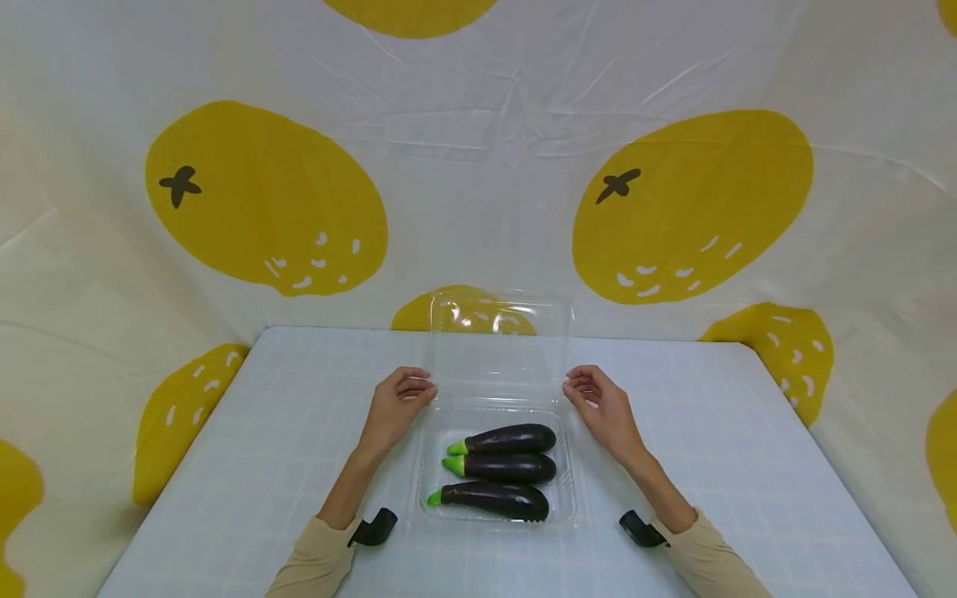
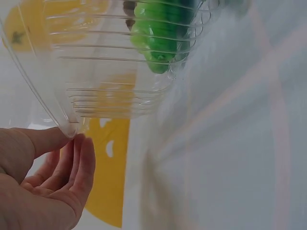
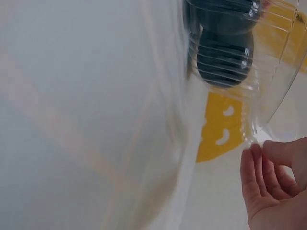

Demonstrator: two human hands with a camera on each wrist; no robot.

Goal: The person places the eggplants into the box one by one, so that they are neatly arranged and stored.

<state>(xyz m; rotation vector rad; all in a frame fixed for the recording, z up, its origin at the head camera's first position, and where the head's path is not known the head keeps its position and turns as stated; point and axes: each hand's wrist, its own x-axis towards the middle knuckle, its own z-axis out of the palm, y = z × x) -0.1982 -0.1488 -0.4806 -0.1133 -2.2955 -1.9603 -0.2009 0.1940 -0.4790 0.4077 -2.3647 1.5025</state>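
Note:
A clear plastic clamshell box (image 1: 571,490) lies on the table with its lid (image 1: 501,357) raised at the far side. In its base, three eggplants (image 1: 508,468) lie side by side, dark purple with green stem ends pointing left. My left hand (image 1: 399,403) pinches the box's left edge near the hinge between thumb and fingertips; the left wrist view shows the pinched corner (image 2: 72,128) up close. On the opposite side my right hand (image 1: 604,411) pinches the matching corner, with thumb and fingers meeting on the plastic (image 3: 256,136) in the right wrist view.
A pale checked cloth covers the table (image 1: 247,465). Behind it and to both sides hangs a white curtain (image 1: 478,208) printed with large yellow fruit. A black wrist mount (image 1: 375,527) sits at the left cuff and another (image 1: 640,529) at the right.

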